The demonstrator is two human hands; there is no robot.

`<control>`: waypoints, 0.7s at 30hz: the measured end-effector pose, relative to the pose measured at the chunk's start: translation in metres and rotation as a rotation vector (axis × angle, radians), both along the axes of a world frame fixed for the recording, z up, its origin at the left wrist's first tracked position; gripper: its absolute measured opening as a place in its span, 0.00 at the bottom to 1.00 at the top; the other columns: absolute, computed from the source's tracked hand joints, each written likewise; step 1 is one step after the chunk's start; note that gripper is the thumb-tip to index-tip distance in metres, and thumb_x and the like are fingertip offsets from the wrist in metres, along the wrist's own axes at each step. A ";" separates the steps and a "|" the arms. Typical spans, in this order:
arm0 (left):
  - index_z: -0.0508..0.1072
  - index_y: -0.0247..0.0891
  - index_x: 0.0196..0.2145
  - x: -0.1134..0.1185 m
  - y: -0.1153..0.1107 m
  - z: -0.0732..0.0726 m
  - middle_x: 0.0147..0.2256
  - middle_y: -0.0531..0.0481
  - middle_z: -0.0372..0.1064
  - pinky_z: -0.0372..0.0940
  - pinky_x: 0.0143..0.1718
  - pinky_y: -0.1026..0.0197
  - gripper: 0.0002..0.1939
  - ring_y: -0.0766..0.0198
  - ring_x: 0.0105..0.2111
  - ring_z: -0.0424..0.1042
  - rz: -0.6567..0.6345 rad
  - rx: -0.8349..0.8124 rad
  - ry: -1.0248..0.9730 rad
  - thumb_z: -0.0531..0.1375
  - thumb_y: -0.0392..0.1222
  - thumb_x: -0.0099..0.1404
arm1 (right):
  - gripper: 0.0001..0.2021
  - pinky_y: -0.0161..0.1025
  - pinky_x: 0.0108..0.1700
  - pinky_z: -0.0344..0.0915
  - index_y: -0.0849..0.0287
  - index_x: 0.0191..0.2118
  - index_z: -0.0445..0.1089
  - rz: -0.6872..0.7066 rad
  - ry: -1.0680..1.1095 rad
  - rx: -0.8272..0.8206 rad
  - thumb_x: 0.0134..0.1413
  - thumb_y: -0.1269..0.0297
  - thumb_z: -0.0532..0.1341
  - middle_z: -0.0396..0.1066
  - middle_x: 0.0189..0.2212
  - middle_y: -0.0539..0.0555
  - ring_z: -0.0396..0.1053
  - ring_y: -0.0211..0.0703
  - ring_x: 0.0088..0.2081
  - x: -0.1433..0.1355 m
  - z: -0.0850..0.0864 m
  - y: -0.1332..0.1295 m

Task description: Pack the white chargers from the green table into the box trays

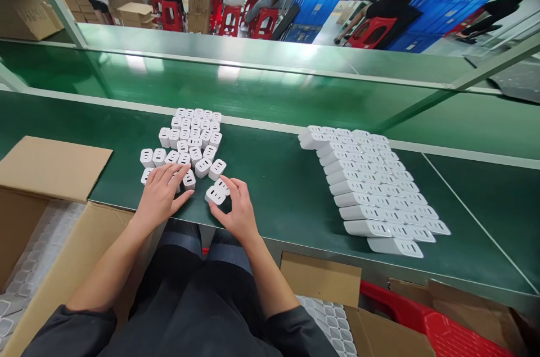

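Note:
Several white USB charger blocks (pixel 195 126) with dark slots on top stand in a loose group on the green table, straight ahead of my hands. My left hand (pixel 162 191) lies over the near-left blocks with fingers spread and thumb out, covering some of them. Thumb and fingers of my right hand (pixel 236 208) close around two charger blocks (pixel 216 195) that stand side by side near the table's front edge. Further right, many more charger blocks (pixel 371 177) are lined up in tight slanted rows.
An open carton (pixel 101 216) with clear plastic trays is at lower left, its flap (pixel 54 166) over the table edge. Another carton (pixel 320 272) holding trays stands below the edge, beside a red stool (pixel 455 323). Beyond a green divider (pixel 253 87), people sit near blue crates (pixel 316 3).

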State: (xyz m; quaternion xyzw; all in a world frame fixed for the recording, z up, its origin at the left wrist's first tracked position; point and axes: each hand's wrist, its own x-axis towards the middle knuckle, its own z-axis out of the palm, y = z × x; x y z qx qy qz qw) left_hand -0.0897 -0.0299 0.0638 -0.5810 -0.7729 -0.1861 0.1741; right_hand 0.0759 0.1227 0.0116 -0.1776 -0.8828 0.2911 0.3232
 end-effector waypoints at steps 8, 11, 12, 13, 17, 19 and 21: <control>0.70 0.40 0.56 0.001 0.010 -0.008 0.50 0.45 0.75 0.57 0.53 0.49 0.17 0.51 0.54 0.70 -0.025 -0.006 -0.006 0.58 0.45 0.71 | 0.33 0.50 0.45 0.71 0.55 0.64 0.59 -0.195 -0.003 0.075 0.56 0.50 0.65 0.60 0.52 0.63 0.66 0.53 0.47 0.017 -0.007 0.002; 0.67 0.41 0.58 0.007 0.011 -0.004 0.51 0.46 0.74 0.55 0.55 0.50 0.19 0.53 0.56 0.68 -0.144 -0.066 -0.057 0.57 0.46 0.72 | 0.32 0.50 0.47 0.71 0.55 0.62 0.62 -0.147 0.004 0.035 0.55 0.48 0.66 0.60 0.52 0.62 0.66 0.51 0.46 0.019 -0.007 0.002; 0.66 0.41 0.59 0.009 0.012 -0.003 0.52 0.46 0.74 0.54 0.55 0.50 0.20 0.53 0.56 0.67 -0.179 -0.087 -0.071 0.57 0.46 0.72 | 0.31 0.50 0.47 0.71 0.54 0.61 0.63 -0.134 0.008 0.028 0.56 0.49 0.66 0.60 0.52 0.62 0.65 0.52 0.47 0.019 -0.007 0.003; 0.65 0.41 0.60 0.011 0.012 -0.001 0.53 0.46 0.73 0.54 0.56 0.50 0.20 0.54 0.57 0.67 -0.206 -0.103 -0.080 0.56 0.46 0.73 | 0.30 0.51 0.48 0.70 0.54 0.61 0.64 -0.125 0.011 0.024 0.56 0.50 0.66 0.60 0.52 0.62 0.65 0.52 0.48 0.019 -0.007 0.003; 0.63 0.41 0.62 0.020 0.016 0.000 0.55 0.43 0.70 0.54 0.56 0.50 0.26 0.53 0.55 0.67 -0.196 -0.114 -0.075 0.58 0.52 0.70 | 0.28 0.54 0.50 0.68 0.53 0.60 0.65 -0.125 0.005 0.040 0.56 0.51 0.66 0.59 0.55 0.63 0.63 0.54 0.49 0.020 -0.007 0.003; 0.64 0.40 0.61 0.024 0.019 -0.001 0.53 0.40 0.71 0.56 0.53 0.49 0.30 0.50 0.52 0.68 -0.131 -0.091 -0.060 0.61 0.56 0.67 | 0.27 0.55 0.50 0.68 0.53 0.60 0.65 -0.123 0.001 0.052 0.57 0.51 0.66 0.60 0.56 0.63 0.63 0.53 0.48 0.020 -0.006 0.003; 0.65 0.39 0.60 0.025 0.021 -0.003 0.49 0.41 0.72 0.58 0.50 0.50 0.28 0.50 0.49 0.69 -0.100 -0.083 -0.076 0.61 0.54 0.68 | 0.25 0.54 0.50 0.68 0.53 0.59 0.66 -0.118 0.005 0.053 0.58 0.53 0.65 0.60 0.56 0.63 0.63 0.53 0.47 0.019 -0.006 0.003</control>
